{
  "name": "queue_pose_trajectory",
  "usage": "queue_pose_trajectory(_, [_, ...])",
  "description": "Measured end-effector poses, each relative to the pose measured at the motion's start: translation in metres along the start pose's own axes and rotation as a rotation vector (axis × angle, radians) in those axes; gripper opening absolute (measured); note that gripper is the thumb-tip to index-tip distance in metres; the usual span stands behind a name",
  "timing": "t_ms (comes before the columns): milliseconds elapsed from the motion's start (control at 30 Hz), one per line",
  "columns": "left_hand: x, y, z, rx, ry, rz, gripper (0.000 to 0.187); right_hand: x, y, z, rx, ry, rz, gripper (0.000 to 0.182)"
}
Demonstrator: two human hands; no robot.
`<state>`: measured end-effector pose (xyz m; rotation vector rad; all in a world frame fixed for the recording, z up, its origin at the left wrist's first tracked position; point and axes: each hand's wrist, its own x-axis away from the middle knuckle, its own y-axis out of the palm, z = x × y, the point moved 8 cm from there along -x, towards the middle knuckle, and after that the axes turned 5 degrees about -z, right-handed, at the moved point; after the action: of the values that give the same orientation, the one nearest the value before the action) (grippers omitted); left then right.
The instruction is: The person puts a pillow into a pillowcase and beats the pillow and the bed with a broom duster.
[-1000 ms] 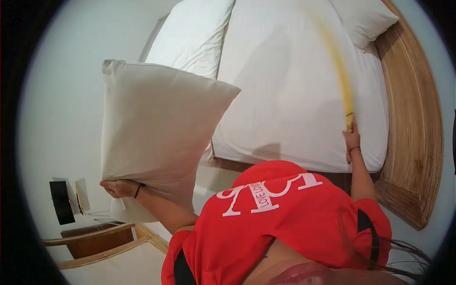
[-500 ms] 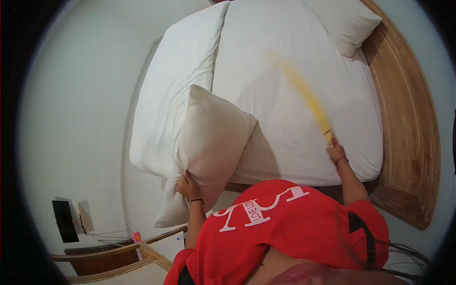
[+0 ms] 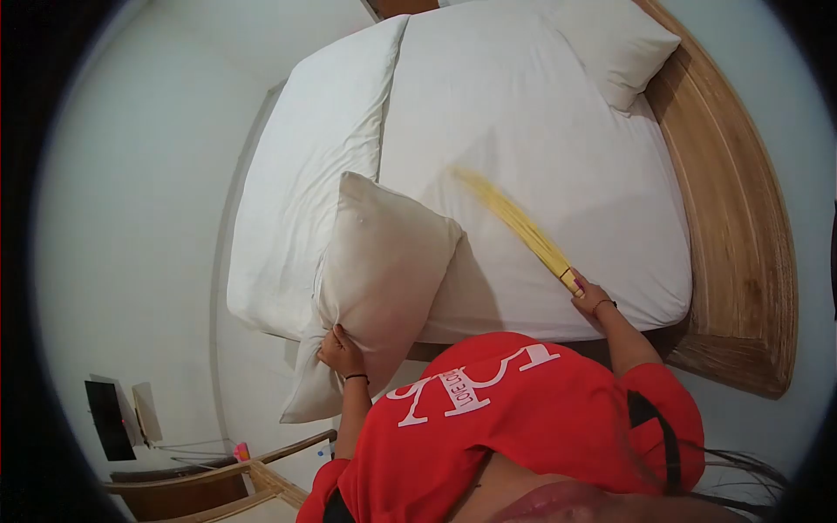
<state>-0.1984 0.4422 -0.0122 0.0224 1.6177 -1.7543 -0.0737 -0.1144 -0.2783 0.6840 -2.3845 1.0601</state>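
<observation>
With your left hand [image 3: 340,353] clamped on the pillow [image 3: 379,275], keep it lifted while your right hand [image 3: 593,301], fingers wrapped round the straw whisk broom [image 3: 514,222], sweeps the bed sheet [image 3: 558,148].

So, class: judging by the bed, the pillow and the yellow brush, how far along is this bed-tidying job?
Done: a white sheet lies smooth on the bed, with one pillow at the headboard. In hand: the left hand grips a second pillow by its corner at the bed's edge, while the right hand sweeps a yellow brush over the sheet. Left: placing that pillow and the duvet.
</observation>
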Motion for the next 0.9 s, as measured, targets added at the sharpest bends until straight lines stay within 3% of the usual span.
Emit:
queue_pose_trajectory(100, [-0.001, -0.001, -0.001, 0.017, 0.023, 0.006, 0.041, 0.016, -0.010, -0.034, 0.207, 0.160, 0.019, 0.086])
queue_pose_trajectory(233, [0.001, 0.001, -0.002, 0.091, 0.075, -0.026, 0.041, -0.006, -0.022, -0.118, 0.276, -0.241, 0.447, 0.090])
queue_pose_trajectory(367, [0.003, 0.002, -0.011, 0.176, 0.155, -0.012, 0.041, 0.054, -0.053, -0.334, 0.222, -0.750, 0.642, 0.085])
queue_pose_trajectory(533, [0.009, 0.016, -0.033, 0.252, 0.254, -0.080, 0.043, 0.097, 0.002, -0.508, 0.622, -1.291, 0.488, 0.084])
queue_pose_trajectory(633, [0.009, 0.023, -0.040, 0.265, 0.297, -0.098, 0.043, 0.078, 0.037, -0.553, 0.755, -1.300, 0.349, 0.080])
queue_pose_trajectory(733, [0.013, 0.029, -0.046, 0.259, 0.337, -0.095, 0.043, 0.071, 0.070, -0.575, 1.043, -1.135, 0.100, 0.063])
queue_pose_trajectory(833, [0.021, 0.030, -0.055, 0.245, 0.361, -0.077, 0.044, 0.024, 0.132, -0.560, 1.080, -1.051, -0.034, 0.041])
queue_pose_trajectory(900, [0.011, 0.019, -0.056, 0.236, 0.385, -0.055, 0.044, 0.026, 0.125, -0.549, 0.873, -1.066, 0.120, 0.032])
